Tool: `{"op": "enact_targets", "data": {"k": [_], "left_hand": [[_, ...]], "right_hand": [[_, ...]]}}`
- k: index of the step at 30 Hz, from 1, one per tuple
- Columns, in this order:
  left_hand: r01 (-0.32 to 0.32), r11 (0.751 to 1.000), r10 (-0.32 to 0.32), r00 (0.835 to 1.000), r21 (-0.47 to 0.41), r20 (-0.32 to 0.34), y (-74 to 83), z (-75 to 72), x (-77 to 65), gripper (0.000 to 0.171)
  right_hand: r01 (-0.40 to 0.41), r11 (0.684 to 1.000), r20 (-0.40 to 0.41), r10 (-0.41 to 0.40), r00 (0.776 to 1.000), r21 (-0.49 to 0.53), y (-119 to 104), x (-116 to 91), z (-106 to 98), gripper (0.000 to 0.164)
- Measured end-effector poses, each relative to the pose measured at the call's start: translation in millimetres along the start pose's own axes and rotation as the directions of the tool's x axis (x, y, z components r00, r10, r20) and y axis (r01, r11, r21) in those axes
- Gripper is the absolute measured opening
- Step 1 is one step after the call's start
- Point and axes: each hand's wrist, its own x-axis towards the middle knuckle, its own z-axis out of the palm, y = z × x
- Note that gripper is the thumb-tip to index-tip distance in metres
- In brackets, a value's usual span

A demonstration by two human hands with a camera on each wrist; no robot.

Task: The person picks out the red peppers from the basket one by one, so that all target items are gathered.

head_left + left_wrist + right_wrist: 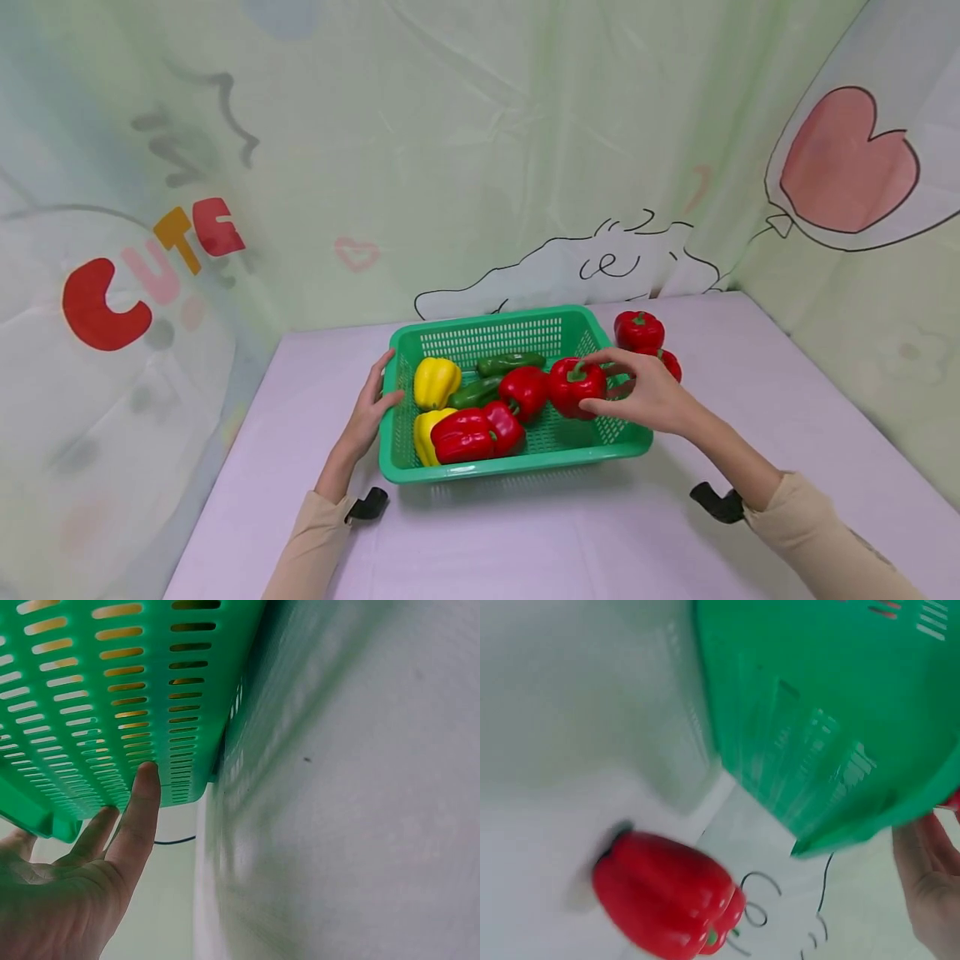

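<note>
My right hand (645, 390) pinches a red bell pepper (576, 388) between thumb and fingers, over the right end of a green plastic basket (517, 468). The pepper's green stem faces up. At the basket's left end, my left hand (367, 417) holds the rim, thumb over the edge. In the left wrist view, fingers of that hand (97, 870) press against the slotted outer wall. Inside the basket lie yellow bell peppers (437, 382), more red bell peppers (463, 437) and long dark green vegetables (510, 363). The right wrist view shows the right hand (934, 889) beside the rim.
Two red bell peppers (639, 330) stand on the table outside the basket's right end, one partly behind my right hand. A light cloth (495, 542) covers the table. Printed curtains (480, 167) hang behind it and along the sides.
</note>
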Motion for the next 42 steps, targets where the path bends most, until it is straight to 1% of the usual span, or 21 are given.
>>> {"op": "enact_targets", "data": {"k": [4,8,14,20,26,33,38,42], "left_hand": [[0.004,1.0,-0.004,1.0,0.008,-0.001,0.8,0.4,-1.2,0.069],[-0.001,1.0,0.002,1.0,0.014,-0.013,2.1,0.0,-2.7,0.068],[-0.001,1.0,0.002,1.0,0.018,-0.005,1.3,-0.2,-3.0,0.069],[-0.008,1.0,0.008,1.0,0.012,-0.005,0.5,-0.9,-2.2,0.069],[-0.011,1.0,0.011,1.0,0.008,0.002,-0.1,-2.0,-1.9,0.068],[-0.01,1.0,0.01,1.0,0.0,0.004,-1.6,-0.9,-2.2,0.069],[-0.004,1.0,0.004,1.0,-0.003,0.007,0.5,-0.1,-1.6,0.068],[-0.004,1.0,0.005,1.0,-0.009,0.011,1.4,0.0,-1.9,0.068]], "right_hand": [[0.015,1.0,-0.104,-0.012,0.995,0.024,6,-10,-9,0.051],[0.033,0.999,-0.179,-0.026,0.983,0.037,14,-19,-19,0.048],[0.08,0.996,-0.27,-0.066,0.961,0.044,24,-32,-33,0.054],[0.072,0.995,-0.353,-0.041,0.935,0.075,38,-47,-41,0.062],[0.026,0.997,-0.385,0.006,0.923,0.078,50,-60,-44,0.061],[-0.012,0.999,-0.356,0.026,0.934,0.042,65,-74,-42,0.062],[-0.045,0.999,-0.359,0.048,0.932,0.016,77,-83,-38,0.061],[-0.06,0.998,-0.35,0.064,0.935,0.023,87,-90,-34,0.061]]}}
